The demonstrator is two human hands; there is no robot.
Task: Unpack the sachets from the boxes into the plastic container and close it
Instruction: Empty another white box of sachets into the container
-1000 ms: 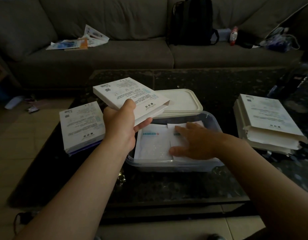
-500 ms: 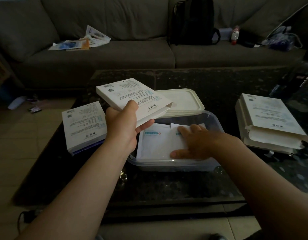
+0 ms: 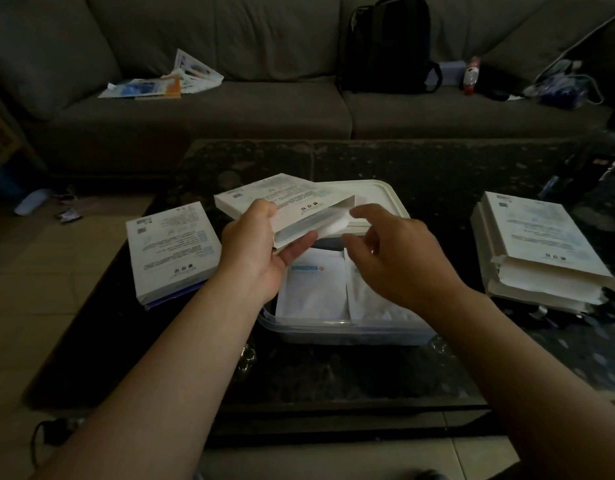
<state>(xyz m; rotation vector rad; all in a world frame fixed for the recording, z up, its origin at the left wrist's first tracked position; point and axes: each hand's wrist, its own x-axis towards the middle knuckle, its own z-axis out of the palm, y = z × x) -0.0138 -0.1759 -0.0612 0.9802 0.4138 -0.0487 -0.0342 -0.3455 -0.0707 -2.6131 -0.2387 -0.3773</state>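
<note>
My left hand (image 3: 261, 251) grips a flat white box (image 3: 282, 199) above the clear plastic container (image 3: 347, 332), with the box's open end turned to the right. White sachets (image 3: 335, 225) poke out of that open end. My right hand (image 3: 396, 258) hovers just beside them, fingers spread and curled, holding nothing. Inside the container lie white sachets (image 3: 313, 292) side by side. The container's white lid (image 3: 378, 199) rests behind it on the table, partly hidden by the box.
Another white box (image 3: 171, 247) lies left of the container. A stack of opened boxes (image 3: 538, 251) sits at the right on the dark table (image 3: 333, 375). Behind is a grey sofa (image 3: 230, 109) with papers, a black backpack (image 3: 389, 46) and clutter.
My right hand has lifted out of the container and come up to the box's open end. My left hand has tilted the box, and sachets now stick out of it.
</note>
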